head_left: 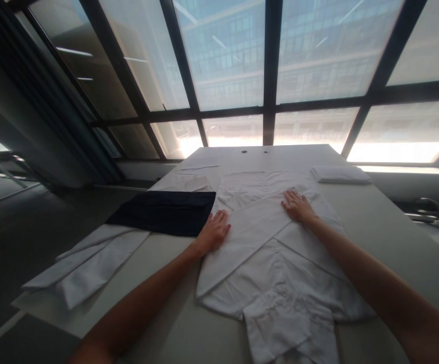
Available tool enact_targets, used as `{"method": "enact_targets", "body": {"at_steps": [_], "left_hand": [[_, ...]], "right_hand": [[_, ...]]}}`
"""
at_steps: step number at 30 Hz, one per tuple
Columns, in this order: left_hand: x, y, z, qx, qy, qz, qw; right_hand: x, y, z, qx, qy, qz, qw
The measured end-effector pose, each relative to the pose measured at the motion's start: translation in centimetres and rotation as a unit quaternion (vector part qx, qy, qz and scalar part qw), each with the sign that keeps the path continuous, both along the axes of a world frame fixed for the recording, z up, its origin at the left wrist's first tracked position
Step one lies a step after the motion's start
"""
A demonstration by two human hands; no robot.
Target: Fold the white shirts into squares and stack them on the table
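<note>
A white long-sleeved garment, it looks like a shirt (242,242), lies spread on the white table (174,283). One sleeve crosses its body on a slant, and a cuffed end hangs toward me at the front. My left hand (214,231) rests flat on the left edge of the cloth, fingers stretched out, beside a dark navy folded cloth (162,212). Farther right, my right hand (297,206) presses flat on the upper right part of the shirt with its fingers spread. Neither hand grips anything.
Another white garment (94,253) lies partly under the navy cloth and reaches the table's left edge. A folded white cloth (340,175) sits at the back right. White sheets (202,159) lie at the back left. Large windows (230,55) rise behind the table.
</note>
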State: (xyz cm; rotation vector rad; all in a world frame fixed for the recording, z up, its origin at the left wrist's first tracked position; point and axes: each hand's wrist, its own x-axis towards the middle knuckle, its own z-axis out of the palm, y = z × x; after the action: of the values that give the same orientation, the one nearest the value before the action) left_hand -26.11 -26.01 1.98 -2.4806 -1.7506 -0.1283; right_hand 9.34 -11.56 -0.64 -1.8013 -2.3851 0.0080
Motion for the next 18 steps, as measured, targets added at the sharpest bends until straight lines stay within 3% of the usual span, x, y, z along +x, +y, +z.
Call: {"method": "enact_targets", "body": {"at_steps": [2,5,9,18], "left_hand": [[1.4,-1.4,0.3,0.024,-0.001,-0.046,0.999],[3.5,-3.3,0.5,-0.013,-0.01,-0.116,0.993],[3.9,-3.8,0.5,-0.066,-0.029,-0.117,0.991],[1.0,-1.5,-0.8,-0.028,-0.014,-0.095,0.995]], "right_hand": [[-0.1,-0.1,-0.1,0.012,0.005,-0.002,1.0],[-0.2,-0.3,0.1,0.044,0.023,-0.009,0.999],[-0.7,-1.6,0.7,0.095,0.051,-0.003,0.994],[-1.4,-11.5,0.1,-0.013,0.049,-0.009,0.999]]}}
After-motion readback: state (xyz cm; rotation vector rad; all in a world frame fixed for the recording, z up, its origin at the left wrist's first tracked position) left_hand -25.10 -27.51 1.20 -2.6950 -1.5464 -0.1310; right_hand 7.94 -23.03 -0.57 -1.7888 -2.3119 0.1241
